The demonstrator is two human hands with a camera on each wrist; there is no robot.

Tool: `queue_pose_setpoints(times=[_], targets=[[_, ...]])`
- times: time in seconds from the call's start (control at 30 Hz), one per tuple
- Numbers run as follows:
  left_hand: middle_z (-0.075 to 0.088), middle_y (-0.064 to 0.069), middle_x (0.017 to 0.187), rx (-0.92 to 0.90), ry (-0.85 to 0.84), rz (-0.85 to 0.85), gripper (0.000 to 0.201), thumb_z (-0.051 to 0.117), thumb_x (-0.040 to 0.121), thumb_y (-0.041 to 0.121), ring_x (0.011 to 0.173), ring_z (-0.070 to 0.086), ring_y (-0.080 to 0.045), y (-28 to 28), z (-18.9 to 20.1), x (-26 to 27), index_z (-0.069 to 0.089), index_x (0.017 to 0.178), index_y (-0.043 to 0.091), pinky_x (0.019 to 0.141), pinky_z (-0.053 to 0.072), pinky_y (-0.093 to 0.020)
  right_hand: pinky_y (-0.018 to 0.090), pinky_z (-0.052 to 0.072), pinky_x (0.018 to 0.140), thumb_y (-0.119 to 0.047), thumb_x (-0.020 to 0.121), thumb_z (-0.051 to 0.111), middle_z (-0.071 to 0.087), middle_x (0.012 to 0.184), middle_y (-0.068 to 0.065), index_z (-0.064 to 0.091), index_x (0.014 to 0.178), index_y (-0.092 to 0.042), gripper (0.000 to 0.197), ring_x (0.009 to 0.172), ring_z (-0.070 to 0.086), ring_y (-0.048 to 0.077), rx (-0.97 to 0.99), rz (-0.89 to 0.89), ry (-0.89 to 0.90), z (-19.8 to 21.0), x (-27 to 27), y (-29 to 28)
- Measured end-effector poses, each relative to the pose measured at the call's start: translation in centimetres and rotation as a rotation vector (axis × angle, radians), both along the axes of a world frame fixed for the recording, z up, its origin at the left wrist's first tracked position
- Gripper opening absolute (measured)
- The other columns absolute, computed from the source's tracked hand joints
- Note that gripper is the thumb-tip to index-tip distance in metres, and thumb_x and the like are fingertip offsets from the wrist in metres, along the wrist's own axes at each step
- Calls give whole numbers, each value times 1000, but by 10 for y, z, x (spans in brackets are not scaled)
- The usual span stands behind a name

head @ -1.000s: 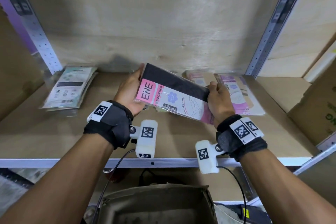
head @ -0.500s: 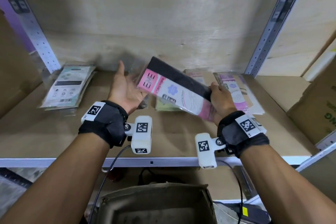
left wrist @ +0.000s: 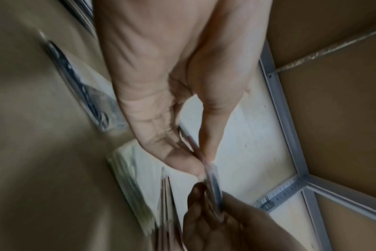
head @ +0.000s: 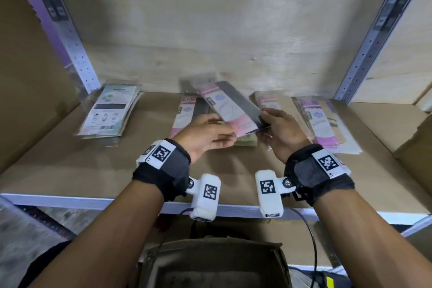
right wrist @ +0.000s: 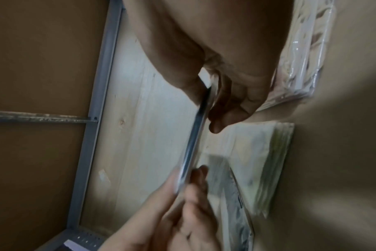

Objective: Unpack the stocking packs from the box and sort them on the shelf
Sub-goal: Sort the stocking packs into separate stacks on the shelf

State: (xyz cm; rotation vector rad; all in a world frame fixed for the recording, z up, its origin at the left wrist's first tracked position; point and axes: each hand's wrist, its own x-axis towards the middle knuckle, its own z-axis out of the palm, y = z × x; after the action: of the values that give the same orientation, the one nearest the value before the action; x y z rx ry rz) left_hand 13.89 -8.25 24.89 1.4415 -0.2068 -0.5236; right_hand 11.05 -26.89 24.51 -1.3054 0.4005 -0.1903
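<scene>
A pink-and-black stocking pack [head: 230, 105] hangs tilted above the middle of the shelf [head: 70, 170], blurred by motion. My left hand [head: 228, 134] pinches its near left corner. My right hand [head: 266, 121] pinches its near right edge. In the left wrist view my thumb and fingers [left wrist: 195, 163] close on the thin pack edge [left wrist: 212, 180]. The right wrist view has the pack [right wrist: 195, 135] edge-on between my right hand [right wrist: 210, 108] and the left hand [right wrist: 182, 195]. Another pink-and-black pack [head: 184, 112] lies flat under it. The brown box [head: 210, 264] stands open below the shelf.
A teal-and-white pack stack [head: 109, 112] lies at the shelf's left. A green stack [head: 246, 142] sits between my hands, a pale pink one [head: 266, 100] behind it, and a purple-pink stack [head: 325, 124] at the right. Grey uprights [head: 364, 54] flank the bay. Cardboard [head: 416, 142] stands at far right.
My left hand let go of the pack, opened, then took hold of its near end again. The pack swung from crosswise to pointing toward the back wall.
</scene>
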Motion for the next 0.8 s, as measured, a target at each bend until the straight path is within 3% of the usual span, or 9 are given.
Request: queue_pose_setpoints(times=[0.07, 0.17, 0.27, 0.37, 0.47, 0.57, 0.63, 0.73, 0.8], targets=[[71, -12, 95, 36, -29, 69, 27, 71, 89, 3, 70, 67, -15, 14, 5, 8, 67, 115, 2, 67, 60, -22, 25, 47, 58, -6, 97, 59, 60, 85, 7, 57, 116, -8, 19, 66, 55, 16, -18, 51, -10, 1, 1, 4], [74, -12, 103, 101, -54, 146, 28, 71, 88, 1, 74, 66, -15, 36, 9, 19, 69, 116, 5, 69, 61, -21, 25, 44, 58, -4, 90, 68, 66, 83, 4, 61, 112, -7, 23, 66, 58, 13, -130, 112, -6, 0, 8, 12], [74, -16, 105, 203, -109, 242, 37, 72, 87, -1, 76, 67, -16, 56, 6, 30, 66, 123, 0, 62, 59, -16, 28, 43, 61, -5, 83, 76, 69, 89, 12, 62, 117, -2, 37, 68, 58, 17, -271, 136, 19, 0, 23, 28], [73, -14, 95, 294, -127, 292, 34, 72, 85, -6, 65, 71, -14, 73, 2, 42, 67, 118, -4, 55, 56, -14, 29, 48, 62, -8, 78, 82, 71, 94, 17, 63, 111, -3, 38, 68, 61, 19, -417, 171, 73, -2, 43, 47], [72, -22, 107, 408, -141, 314, 33, 73, 83, -9, 67, 71, -15, 88, -1, 54, 68, 115, -6, 56, 59, -17, 32, 54, 68, -12, 74, 85, 72, 97, 18, 66, 104, -5, 36, 73, 64, 23, -568, 201, 127, -5, 63, 67], [68, -32, 113, 446, -140, 323, 33, 71, 84, -11, 61, 70, -19, 95, -3, 61, 67, 116, -11, 63, 61, -20, 44, 59, 83, -17, 72, 86, 74, 98, 16, 71, 99, 0, 35, 87, 70, 29, -762, 196, 151, -5, 73, 81], [67, -36, 111, 471, -138, 319, 31, 71, 84, -11, 57, 70, -20, 96, -5, 62, 66, 115, -14, 70, 62, -27, 50, 59, 84, -17, 72, 85, 74, 92, 16, 73, 96, 6, 36, 87, 71, 29, -865, 207, 164, -2, 77, 88], [68, -35, 109, 521, -109, 329, 27, 73, 84, -8, 88, 70, -39, 96, -10, 60, 68, 110, -15, 93, 57, -47, 42, 60, 83, -20, 75, 84, 75, 95, 19, 76, 91, 4, 30, 88, 72, 27, -1020, 278, 221, 1, 80, 94], [68, -34, 110, 523, -93, 323, 25, 71, 85, -8, 98, 69, -44, 95, -11, 61, 68, 109, -15, 97, 55, -49, 37, 61, 81, -22, 77, 83, 74, 95, 18, 75, 94, 2, 31, 90, 72, 26, -1094, 301, 253, 1, 81, 97]])
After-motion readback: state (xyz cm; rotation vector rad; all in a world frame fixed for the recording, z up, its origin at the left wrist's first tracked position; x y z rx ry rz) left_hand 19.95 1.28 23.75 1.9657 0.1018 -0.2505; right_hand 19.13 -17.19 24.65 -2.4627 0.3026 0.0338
